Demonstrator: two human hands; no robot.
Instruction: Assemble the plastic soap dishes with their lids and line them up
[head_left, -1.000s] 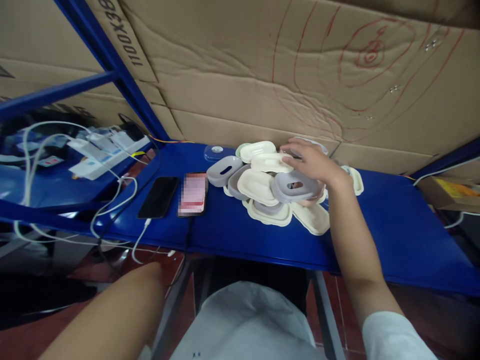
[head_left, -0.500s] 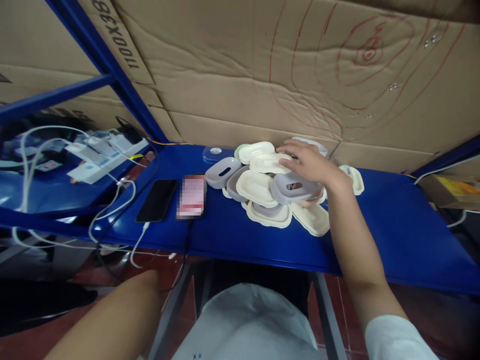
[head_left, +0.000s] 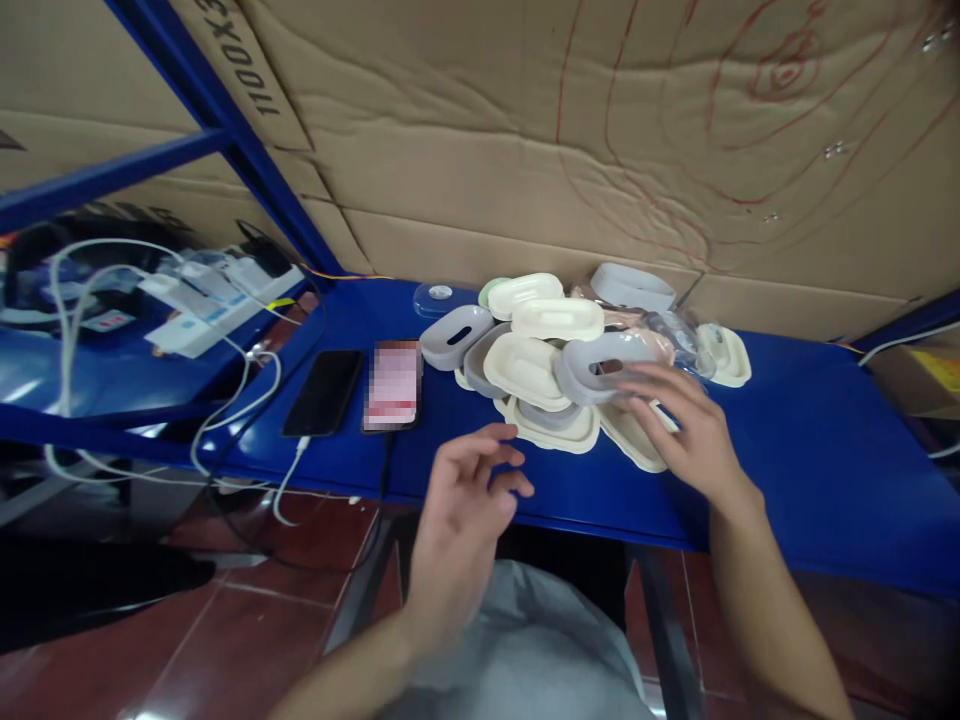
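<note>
My left hand [head_left: 472, 505] hovers over the table's front edge, fingers loosely bent and apart, holding nothing. My right hand [head_left: 686, 425] is at the right side of the pile, its fingers spread and slightly blurred. Its fingertips overlap the edge of a grey oval plastic dish with a slot [head_left: 581, 365]; whether they touch it I cannot tell. Left of this dish lies a cream oval dish [head_left: 525, 370]. Behind it are another cream piece [head_left: 557, 319] and a larger cream dish [head_left: 525, 294]. A second grey slotted dish [head_left: 454, 335] is at the pile's left end.
Two phones, a black one [head_left: 324, 393] and one with a blurred screen [head_left: 392, 385], lie left of the pile on the blue table [head_left: 810, 450]. Clear plastic pieces [head_left: 675, 335] lie at right. A white power strip [head_left: 217, 310] with cables is at far left. Cardboard [head_left: 465, 150] stands behind.
My right hand has moved back toward me and down, from above the rear dishes to the slotted grey dish. My left hand has come up into view from below. The camera has shifted slightly.
</note>
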